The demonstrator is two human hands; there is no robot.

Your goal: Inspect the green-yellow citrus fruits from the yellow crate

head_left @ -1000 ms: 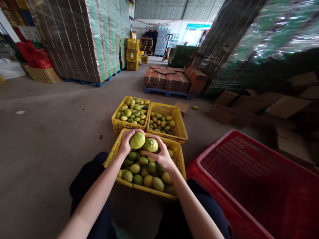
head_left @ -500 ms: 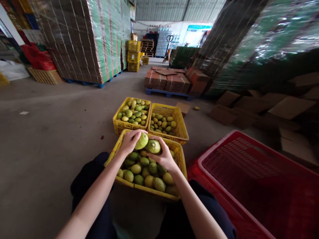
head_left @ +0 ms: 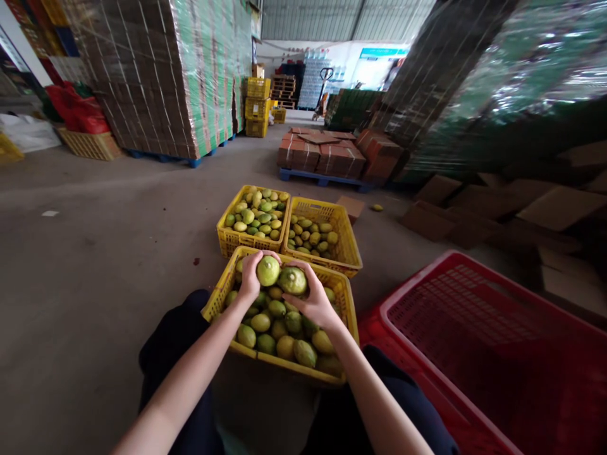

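My left hand (head_left: 251, 273) is closed around a yellow-green lemon (head_left: 268, 271), its nubbed end facing me. Beside it, my right hand (head_left: 315, 297) grips a darker green lemon (head_left: 293, 280) between thumb and fingers. Both fruits are held side by side above the near yellow crate (head_left: 351, 311), which has slotted walls and lies between my knees. Inside that crate are many green and yellow lemons (head_left: 285, 347), partly hidden by my hands and forearms.
Beyond stand two more yellow crates, a full left one (head_left: 226, 243) and a lower-filled right one (head_left: 348, 234). A large red crate (head_left: 427, 328) sits at my right. Flattened cartons (head_left: 327, 155) lie on a blue pallet; wrapped stacks (head_left: 142, 76) rise at left and right.
My left hand has turned its lemon so the end now points toward me, and the wrist is more upright. The right hand keeps its lemon nearly in place. The view shifted slightly.
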